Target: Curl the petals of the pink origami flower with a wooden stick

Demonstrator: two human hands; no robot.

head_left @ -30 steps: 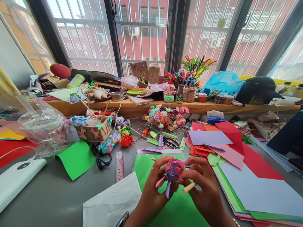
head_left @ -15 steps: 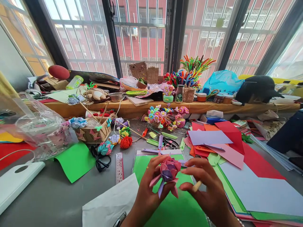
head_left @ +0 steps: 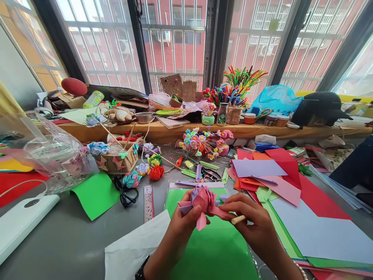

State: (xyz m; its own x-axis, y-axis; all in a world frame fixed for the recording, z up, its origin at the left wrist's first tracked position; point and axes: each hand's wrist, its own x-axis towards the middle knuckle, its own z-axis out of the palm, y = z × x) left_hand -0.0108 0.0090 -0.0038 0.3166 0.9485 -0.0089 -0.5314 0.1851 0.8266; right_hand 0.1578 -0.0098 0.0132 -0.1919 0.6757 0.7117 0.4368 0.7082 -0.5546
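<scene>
A folded paper flower [head_left: 203,203] in pink and purple is gripped in my left hand [head_left: 186,217], thumb in front and fingers behind it. My right hand [head_left: 252,217] pinches a pink petal on the flower's right side between thumb and fingertips. Tucked in that same hand, a thin wooden stick [head_left: 238,219] pokes out toward the left. Below both hands lies a green sheet [head_left: 218,249] in a clear sleeve. Just beyond them are purple paper strips [head_left: 198,173] and scissors [head_left: 212,174].
To the left lie a ruler [head_left: 148,203], a white paper [head_left: 131,249], a green sheet [head_left: 97,196] and a black cable [head_left: 126,193]. Coloured papers [head_left: 320,229] pile up on the right. Finished paper flowers [head_left: 156,173] and a decorated box [head_left: 116,163] stand toward the back.
The flower has turned so its pink outer petals face me. My right hand has moved in from beside it and closed on a petal, the stick still in its grasp.
</scene>
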